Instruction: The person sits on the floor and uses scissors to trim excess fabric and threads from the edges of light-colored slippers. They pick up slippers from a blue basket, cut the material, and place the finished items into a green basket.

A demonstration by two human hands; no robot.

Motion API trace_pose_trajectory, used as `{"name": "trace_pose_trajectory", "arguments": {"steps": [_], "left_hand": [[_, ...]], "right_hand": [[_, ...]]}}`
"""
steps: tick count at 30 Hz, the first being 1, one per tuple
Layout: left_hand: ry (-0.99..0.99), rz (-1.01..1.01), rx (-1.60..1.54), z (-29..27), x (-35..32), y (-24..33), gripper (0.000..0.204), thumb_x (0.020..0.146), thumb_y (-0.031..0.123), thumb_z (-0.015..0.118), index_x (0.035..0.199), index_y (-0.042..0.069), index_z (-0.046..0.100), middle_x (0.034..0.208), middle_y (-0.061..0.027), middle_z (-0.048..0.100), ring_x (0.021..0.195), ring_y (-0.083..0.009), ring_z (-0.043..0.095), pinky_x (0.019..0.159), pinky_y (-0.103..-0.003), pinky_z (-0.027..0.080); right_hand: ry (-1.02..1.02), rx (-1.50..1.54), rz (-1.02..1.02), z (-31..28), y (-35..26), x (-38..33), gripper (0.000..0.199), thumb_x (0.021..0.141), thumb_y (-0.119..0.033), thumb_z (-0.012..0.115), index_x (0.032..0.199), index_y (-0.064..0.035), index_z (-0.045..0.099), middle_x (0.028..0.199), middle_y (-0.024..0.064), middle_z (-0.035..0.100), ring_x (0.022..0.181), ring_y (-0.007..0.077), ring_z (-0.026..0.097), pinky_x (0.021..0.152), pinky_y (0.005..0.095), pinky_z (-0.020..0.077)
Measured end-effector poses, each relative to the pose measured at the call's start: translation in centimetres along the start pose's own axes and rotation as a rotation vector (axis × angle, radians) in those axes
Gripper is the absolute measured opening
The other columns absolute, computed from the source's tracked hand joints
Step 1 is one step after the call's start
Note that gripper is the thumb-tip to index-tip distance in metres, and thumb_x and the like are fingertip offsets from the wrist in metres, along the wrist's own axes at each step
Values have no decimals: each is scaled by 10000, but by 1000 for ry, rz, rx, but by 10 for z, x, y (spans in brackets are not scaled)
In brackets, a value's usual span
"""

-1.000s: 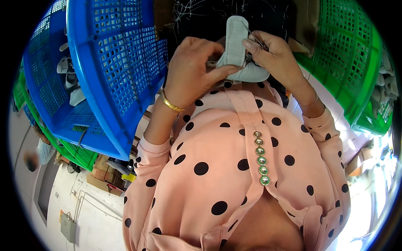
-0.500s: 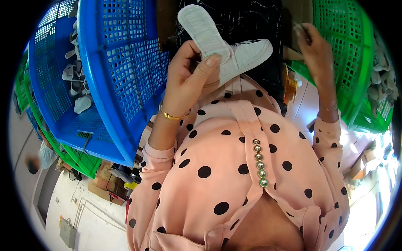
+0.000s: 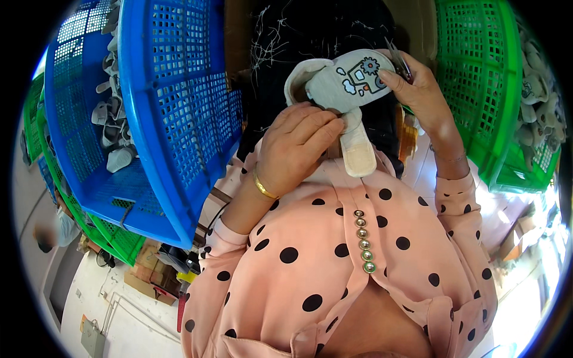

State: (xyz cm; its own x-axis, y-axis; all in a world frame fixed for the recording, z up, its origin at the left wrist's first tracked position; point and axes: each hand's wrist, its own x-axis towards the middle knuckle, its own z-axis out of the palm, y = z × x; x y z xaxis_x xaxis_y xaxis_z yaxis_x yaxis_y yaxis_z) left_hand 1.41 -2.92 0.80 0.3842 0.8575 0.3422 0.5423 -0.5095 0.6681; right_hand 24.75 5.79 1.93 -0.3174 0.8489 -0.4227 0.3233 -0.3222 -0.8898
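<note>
A small pale grey cloth shoe upper (image 3: pixel 333 86), with a gear and cloud picture on its front, is held over my lap. Its light strap (image 3: pixel 359 156) hangs down toward my shirt. My left hand (image 3: pixel 301 138) is closed on the shoe's near side, by the base of the strap, its fingers pressed together. My right hand (image 3: pixel 418 89) pinches the toe end, thumb on top of the picture. Thin metal snips (image 3: pixel 403 65) lie in that same hand, blades pointing away from me; their handles are mostly hidden.
A blue plastic basket (image 3: pixel 179 113) stands close on my left, with several small shoes (image 3: pixel 121 158) beyond its wall. On my right is a green basket (image 3: pixel 477 89) with more shoe pieces (image 3: pixel 540 98). Loose threads (image 3: pixel 268 39) cling to the dark cloth on my lap.
The shoe has been turned over, so its picture side shows and the strap points toward me. My right hand has come in from the right with the snips and now holds the toe.
</note>
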Motion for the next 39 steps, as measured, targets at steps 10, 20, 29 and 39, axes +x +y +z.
{"name": "trace_pose_trajectory", "arguments": {"steps": [10, 20, 29, 39], "left_hand": [[-70, -694, -620, 6, -23, 22, 496, 896, 87, 635, 1341, -35, 451, 1217, -198, 577, 1099, -294, 591, 934, -359, 480], [-217, -808, -1149, 21, -21, 13, 427, 904, 207, 667, 1252, -11, 551, 1081, -104, 637, 1010, -212, 606, 900, -326, 480], [-163, -784, -688, -29, -24, 20, 257, 795, 125, 723, 1039, 55, 685, 903, -116, 676, 724, -255, 608, 703, -350, 490], [14, -165, 17, 2, -22, -22, 283, 704, 121, 772, 984, 143, 736, 940, -19, 665, 837, -219, 603, 682, -316, 490]], "right_hand": [[-25, 43, -143, 12, 26, -26, 451, 910, -148, 667, 1311, -9, 516, 1068, 71, 664, 924, 121, 624, 848, 247, 493], [-161, -233, -314, 8, 33, -34, 486, 894, -97, 659, 1353, -50, 508, 1147, 133, 664, 1013, 194, 668, 873, 268, 513], [-224, 107, -101, 5, 69, -37, 480, 905, -11, 618, 1369, -21, 492, 1312, 85, 574, 1205, 147, 532, 1041, 275, 417], [96, -487, -267, 4, 46, -49, 519, 818, 8, 691, 1313, -105, 582, 1034, 99, 688, 854, 133, 660, 753, 246, 531]]}}
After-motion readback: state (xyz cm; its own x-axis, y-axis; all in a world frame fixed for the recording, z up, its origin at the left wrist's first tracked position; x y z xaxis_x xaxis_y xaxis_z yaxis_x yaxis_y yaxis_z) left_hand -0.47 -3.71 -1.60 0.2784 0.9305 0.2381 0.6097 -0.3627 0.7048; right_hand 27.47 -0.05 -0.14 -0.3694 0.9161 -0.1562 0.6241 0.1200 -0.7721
